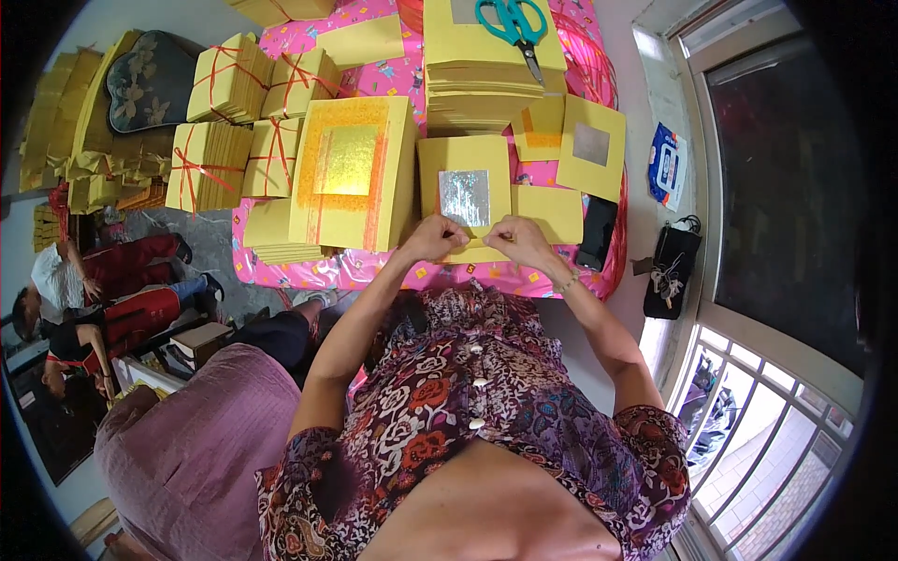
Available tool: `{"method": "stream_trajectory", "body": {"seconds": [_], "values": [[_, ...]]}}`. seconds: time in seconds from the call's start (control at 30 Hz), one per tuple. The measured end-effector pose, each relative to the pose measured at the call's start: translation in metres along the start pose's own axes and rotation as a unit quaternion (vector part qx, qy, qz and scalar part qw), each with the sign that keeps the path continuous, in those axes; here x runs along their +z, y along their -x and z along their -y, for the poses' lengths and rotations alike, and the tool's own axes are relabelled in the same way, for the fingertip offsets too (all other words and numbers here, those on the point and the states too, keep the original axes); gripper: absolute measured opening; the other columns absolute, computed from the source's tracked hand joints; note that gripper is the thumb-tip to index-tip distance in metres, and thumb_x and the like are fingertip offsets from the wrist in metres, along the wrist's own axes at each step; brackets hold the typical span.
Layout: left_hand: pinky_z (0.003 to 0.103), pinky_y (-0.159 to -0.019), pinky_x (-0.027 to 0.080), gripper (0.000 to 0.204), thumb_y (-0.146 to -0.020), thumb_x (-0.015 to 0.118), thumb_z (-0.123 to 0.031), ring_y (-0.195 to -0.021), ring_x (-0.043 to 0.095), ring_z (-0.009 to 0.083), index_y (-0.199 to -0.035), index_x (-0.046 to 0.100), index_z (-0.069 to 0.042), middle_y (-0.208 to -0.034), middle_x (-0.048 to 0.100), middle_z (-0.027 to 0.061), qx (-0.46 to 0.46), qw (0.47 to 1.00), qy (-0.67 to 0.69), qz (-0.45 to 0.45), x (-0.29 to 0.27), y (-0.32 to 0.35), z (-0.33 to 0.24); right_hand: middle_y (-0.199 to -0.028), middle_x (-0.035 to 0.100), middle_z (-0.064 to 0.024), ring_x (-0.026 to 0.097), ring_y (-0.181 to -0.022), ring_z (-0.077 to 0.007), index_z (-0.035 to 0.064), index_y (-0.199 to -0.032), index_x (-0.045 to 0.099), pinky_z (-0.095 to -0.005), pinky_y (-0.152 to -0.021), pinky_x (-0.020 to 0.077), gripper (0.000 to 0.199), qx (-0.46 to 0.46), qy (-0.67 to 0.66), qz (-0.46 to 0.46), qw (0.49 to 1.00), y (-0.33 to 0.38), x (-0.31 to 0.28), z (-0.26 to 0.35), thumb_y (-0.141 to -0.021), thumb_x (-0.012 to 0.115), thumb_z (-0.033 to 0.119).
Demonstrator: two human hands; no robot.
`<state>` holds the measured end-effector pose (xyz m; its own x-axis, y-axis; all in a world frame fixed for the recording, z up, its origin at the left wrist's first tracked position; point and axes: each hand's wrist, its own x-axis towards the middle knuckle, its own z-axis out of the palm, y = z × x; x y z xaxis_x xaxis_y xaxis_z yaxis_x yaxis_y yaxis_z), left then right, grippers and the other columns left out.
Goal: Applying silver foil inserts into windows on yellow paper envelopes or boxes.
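Yellow sheet [465, 161] bearing a silver patch [465, 199]: on the worktop [318, 271], directly before the person, at the near side. Left hand [437, 238] and right hand [520, 240] at its near edge, a little apart from each other. Grip: both closed, thumb and finger pinching that edge; fingertip detail too small to read.

Just right of the sheet: plain yellow paper [552, 214], then a black phone [598, 232] near the right edge. Left: tall stack [354, 173], its top marked gold and orange. Far left: yellow bundles [213, 166] tied with red string. Far side, behind the sheet: thick yellow pile, teal-handled scissors [513, 28] lying on top. Worktop cover pink, patterned. Beyond its right edge: black pouch [672, 271] with keys on it.
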<state>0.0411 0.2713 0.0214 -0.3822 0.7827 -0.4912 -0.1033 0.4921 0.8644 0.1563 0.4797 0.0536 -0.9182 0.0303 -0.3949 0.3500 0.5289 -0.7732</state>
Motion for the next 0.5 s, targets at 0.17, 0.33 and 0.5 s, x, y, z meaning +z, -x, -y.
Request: {"method": "stream_trajectory", "body": {"seconds": [0.17,0.33,0.5], "values": [[0.029,-0.040,0.039,0.020,-0.091,0.067,-0.019,-0.043,0.048,0.0071,-0.082,0.070,0.000,-0.056,0.056,0.0008,-0.014,1.000,0.020,-0.005,0.000,0.003,-0.011,-0.079,0.067,-0.0116,0.064,-0.073,-0.0243,0.0052,-0.082,0.073,-0.0371,-0.067,0.0486,0.024,-0.020,0.004,-0.017,1.000,0.001,0.001,0.001,-0.082,0.070,0.029],[0.036,-0.058,0.049,0.018,-0.086,0.069,-0.018,-0.065,0.062,0.0147,-0.092,0.070,-0.001,-0.069,0.062,0.0076,0.015,0.995,-0.083,-0.049,0.008,0.015,-0.026,-0.079,0.065,-0.0128,0.063,-0.076,-0.0303,0.0057,-0.083,0.071,-0.0399,-0.070,0.0481,0.023,-0.104,0.056,-0.065,0.991,0.003,-0.001,0.004,-0.086,0.067,0.029],[0.046,-0.097,0.041,0.048,-0.079,0.069,-0.012,-0.121,0.046,0.0351,-0.125,0.057,-0.009,-0.124,0.053,0.0154,0.260,0.865,-0.323,-0.282,0.035,0.046,-0.064,-0.082,0.061,-0.0145,0.061,-0.080,-0.0348,0.0047,-0.090,0.066,-0.0436,-0.071,0.0472,0.023,-0.132,0.054,-0.110,0.984,-0.011,-0.019,0.007,-0.091,0.062,0.027]]}}
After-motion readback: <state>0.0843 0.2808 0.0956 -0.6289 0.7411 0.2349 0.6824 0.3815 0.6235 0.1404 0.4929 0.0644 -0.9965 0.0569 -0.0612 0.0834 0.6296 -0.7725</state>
